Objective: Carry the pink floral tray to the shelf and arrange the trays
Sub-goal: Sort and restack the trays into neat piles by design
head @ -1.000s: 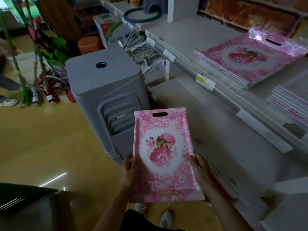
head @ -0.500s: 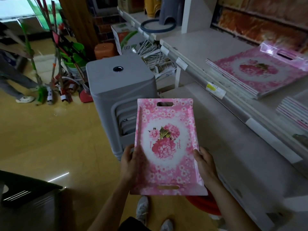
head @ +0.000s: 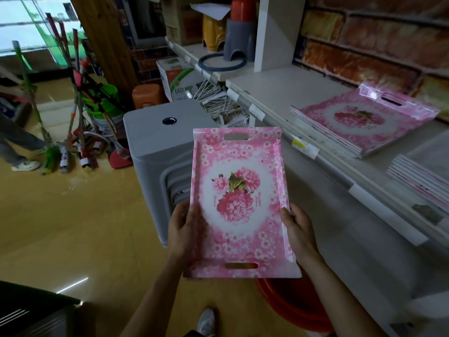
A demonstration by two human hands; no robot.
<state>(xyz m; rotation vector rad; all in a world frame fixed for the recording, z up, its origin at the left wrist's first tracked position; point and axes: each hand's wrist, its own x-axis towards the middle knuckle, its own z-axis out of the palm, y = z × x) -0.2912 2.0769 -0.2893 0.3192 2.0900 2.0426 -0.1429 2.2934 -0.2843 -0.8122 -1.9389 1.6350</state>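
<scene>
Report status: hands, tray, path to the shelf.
Left hand and right hand each grip a long side of the pink floral tray. Tray not yet on shelf. Grey stool stack close ahead, left of shelf.

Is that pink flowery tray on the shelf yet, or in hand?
In the hands: the pink floral plastic tray is held off the white shelf, left hand and right hand gripping its long sides.

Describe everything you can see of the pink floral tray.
The pink floral tray is rectangular, glossy, plastic-looking, with a raised rim. Small white blossoms cover its pink border; the white middle shows large pink flowers with green leaves. A slot handle is cut in each short end. It is face up in the air; the left hand and right hand grip its long edges.
</scene>
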